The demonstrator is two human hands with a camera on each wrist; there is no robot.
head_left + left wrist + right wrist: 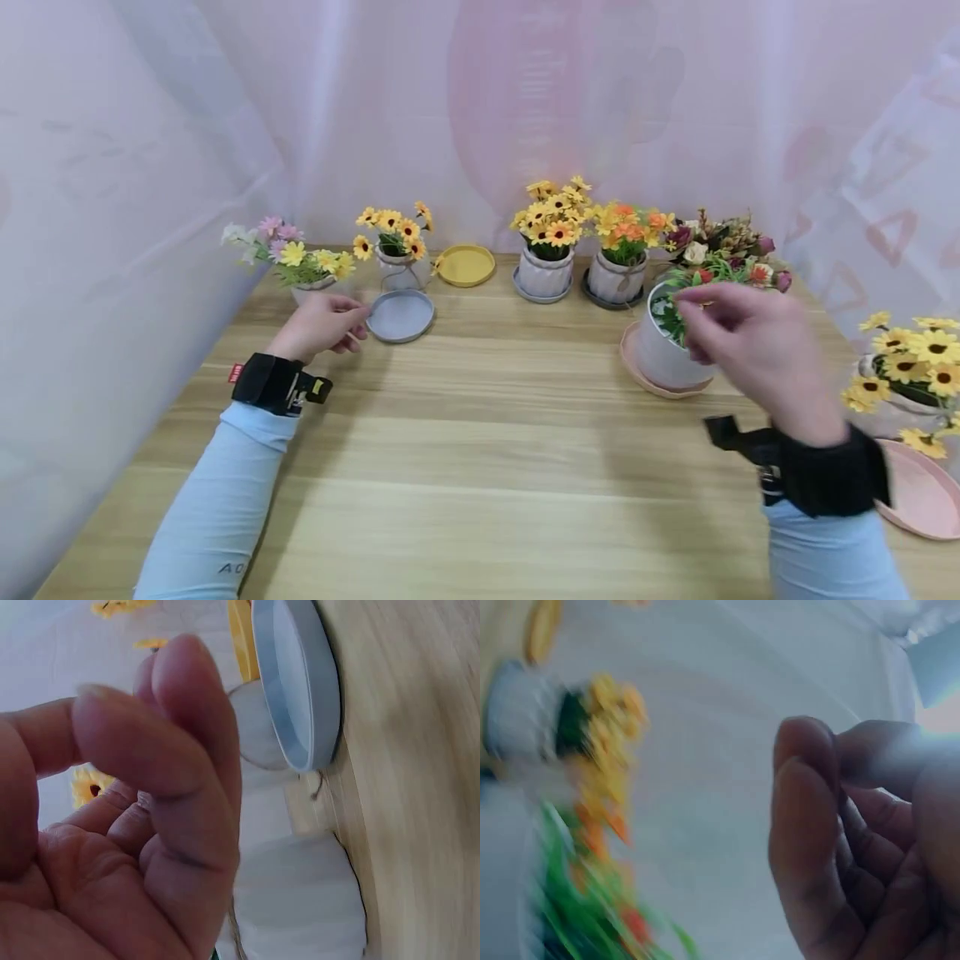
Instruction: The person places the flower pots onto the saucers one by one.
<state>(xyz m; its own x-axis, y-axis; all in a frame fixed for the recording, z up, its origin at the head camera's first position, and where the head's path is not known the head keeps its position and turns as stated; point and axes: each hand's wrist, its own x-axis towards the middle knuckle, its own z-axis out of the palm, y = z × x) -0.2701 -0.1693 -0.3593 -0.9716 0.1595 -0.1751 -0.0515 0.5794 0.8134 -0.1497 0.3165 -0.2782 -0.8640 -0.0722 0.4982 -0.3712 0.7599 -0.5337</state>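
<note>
My left hand [318, 325] hovers at the left edge of a round grey saucer [401, 318], fingers loosely curled. In the left wrist view a gap shows between its fingers and the saucer's blue-grey rim [324, 697]. To its left stands a pot of pink, white and yellow flowers [288, 250]. Blurred, my right hand [757, 354] is raised above and beside a white pot [670, 354] with green leaves and red flowers. Thumb and index fingertips come together, with nothing visible between them. A pink saucer [632, 357] lies under the white pot.
Along the back are a small sunflower pot [401, 271], a yellow saucer [467, 265], sunflowers [546, 271] on a grey saucer, orange flowers [618, 279] on a dark saucer, and burgundy roses [697, 250]. At the right edge, more sunflowers [903, 367] stand beside a pink saucer [918, 492].
</note>
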